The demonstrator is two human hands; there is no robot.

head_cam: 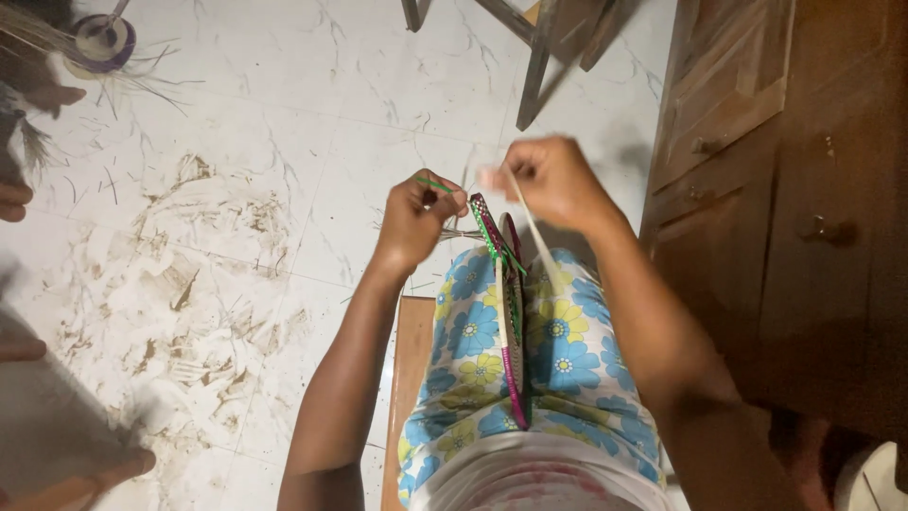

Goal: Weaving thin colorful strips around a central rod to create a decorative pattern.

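Both arms bare to above the elbow, no sleeves visible. Left hand (413,218) and right hand (553,180) bare: no gloves, rings or watch showing. Lap covered by blue floral cloth (558,350) with yellow and blue flowers; whitish top (539,478) at the waist.

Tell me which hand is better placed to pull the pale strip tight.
Right, probably. The right hand already pinches the pale strip above the woven disc on the lap. The left hand grips a green strand beside the disc's rim.
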